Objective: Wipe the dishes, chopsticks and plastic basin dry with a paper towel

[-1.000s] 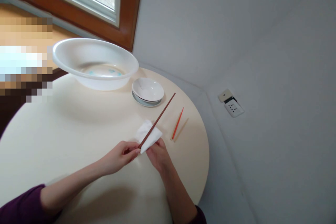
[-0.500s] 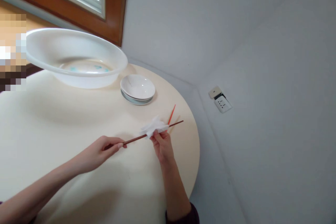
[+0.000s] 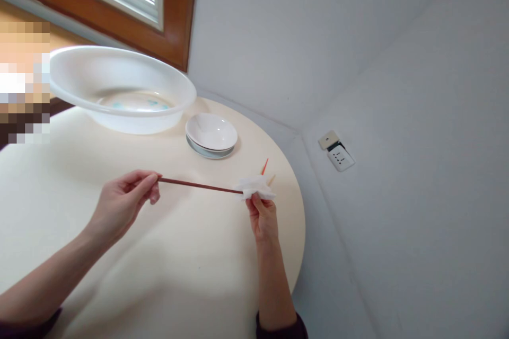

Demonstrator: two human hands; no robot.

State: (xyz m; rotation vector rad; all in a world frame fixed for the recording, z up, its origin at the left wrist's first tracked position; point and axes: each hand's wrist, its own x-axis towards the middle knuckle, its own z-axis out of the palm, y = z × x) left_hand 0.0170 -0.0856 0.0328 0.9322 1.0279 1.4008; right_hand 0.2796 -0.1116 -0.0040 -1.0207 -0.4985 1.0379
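Pinched in my left hand (image 3: 129, 193) is one end of a dark brown chopstick (image 3: 201, 185), held nearly level above the table. Its other end runs into a crumpled white tissue (image 3: 256, 186), which my right hand (image 3: 263, 217) grips around it, so the far tip is hidden. Behind the tissue, the tip of a red chopstick (image 3: 265, 166) and a pale wooden-coloured tip (image 3: 272, 179) stick out; the rest of both is covered from view.
A large translucent plastic basin (image 3: 135, 122) stands at the back left of the round cream table (image 3: 159, 270). White dishes (image 3: 210, 132) are stacked beside it. The wall (image 3: 397, 196) with a socket (image 3: 341, 157) rises past the table's right edge.
My left hand has moved left and up with the chopstick, which is now nearly level. My right hand and the tissue have shifted right, and the chopstick's far tip has gone into the tissue.
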